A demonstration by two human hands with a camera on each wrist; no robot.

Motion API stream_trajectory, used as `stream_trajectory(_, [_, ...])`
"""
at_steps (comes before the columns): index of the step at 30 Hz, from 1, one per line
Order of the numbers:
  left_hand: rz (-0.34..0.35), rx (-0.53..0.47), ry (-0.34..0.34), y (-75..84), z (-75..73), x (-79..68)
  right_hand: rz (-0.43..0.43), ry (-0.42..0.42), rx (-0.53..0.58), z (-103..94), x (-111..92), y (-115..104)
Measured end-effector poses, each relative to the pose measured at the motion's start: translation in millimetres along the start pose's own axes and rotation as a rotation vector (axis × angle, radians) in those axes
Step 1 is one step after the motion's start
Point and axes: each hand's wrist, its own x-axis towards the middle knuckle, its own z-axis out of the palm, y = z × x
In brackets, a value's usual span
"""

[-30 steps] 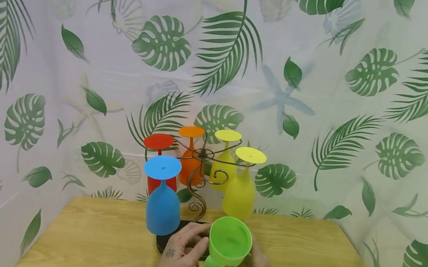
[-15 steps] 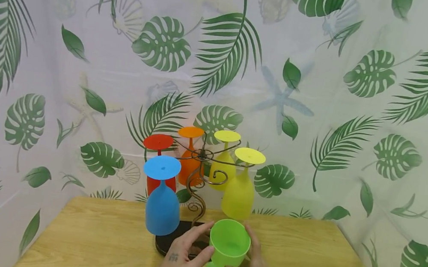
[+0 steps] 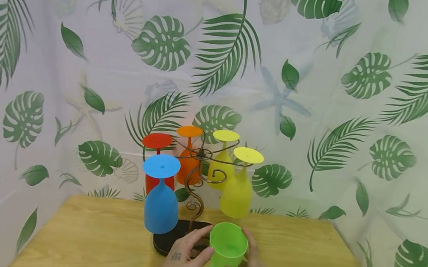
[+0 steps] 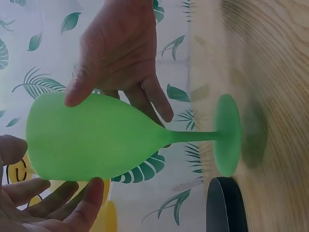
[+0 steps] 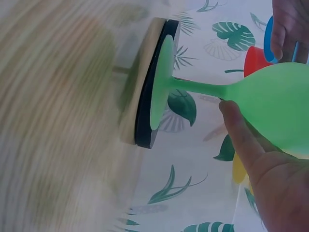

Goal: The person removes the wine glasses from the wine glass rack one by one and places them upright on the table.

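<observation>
A green plastic goblet [image 3: 228, 242] stands upright between both hands, close over the front of the table. My right hand [image 3: 251, 266] holds it from the right, with the thumb low on the bowl and the fingers along its far side. On the other side, my left hand [image 3: 186, 255] holds the bowl between thumb and fingers near the rim. The left wrist view shows the goblet's whole profile [image 4: 96, 137], its round foot just off the wood with a shadow beside it. Seen from the right wrist, the stem [image 5: 200, 87] is bare.
A metal rack [image 3: 201, 154] with a black base [image 3: 165, 238] stands behind the hands. Upside-down goblets hang from it: blue [image 3: 161, 210], red [image 3: 157, 141], orange [image 3: 187, 165] and two yellow ones [image 3: 236, 196]. Leaf-patterned sheets [image 3: 304, 39] surround the wooden table [image 3: 295, 253].
The green goblet has moved slightly toward me, with both hands along with it. The left fingers have spread a little along the bowl. The rack's goblets hang as before.
</observation>
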Motion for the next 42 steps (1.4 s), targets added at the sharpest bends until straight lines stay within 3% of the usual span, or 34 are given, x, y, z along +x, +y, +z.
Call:
stream_trajectory(5, [-0.007,-0.037,-0.017,-4.6,-0.9,0.6,0.000,-0.030,-0.009,-1.1,0.8,7.4])
stream_trajectory(13, [-0.008,0.013,-0.024,-12.6,1.2,4.0,0.110,-0.042,0.024,-2.9,0.0,13.0])
stream_trajectory(21, [-0.016,0.053,-0.025,-19.4,4.8,5.4,0.119,-0.046,0.037,-4.0,0.6,20.6])
stream_trajectory(29, [0.050,0.177,-0.053,-28.3,7.2,6.8,0.132,-0.066,0.030,-11.1,2.3,22.6])
stream_trajectory(34, [0.053,0.181,-0.062,-29.6,8.4,7.2,0.186,-0.060,0.028,-14.1,2.8,23.5])
stream_trajectory(37, [0.095,0.199,-0.079,-39.2,6.9,6.8,0.212,-0.059,0.029,-14.2,3.2,23.4])
stream_trajectory(42, [0.089,0.178,-0.103,-42.3,5.1,3.7,0.211,-0.059,-0.012,-14.4,4.0,21.8])
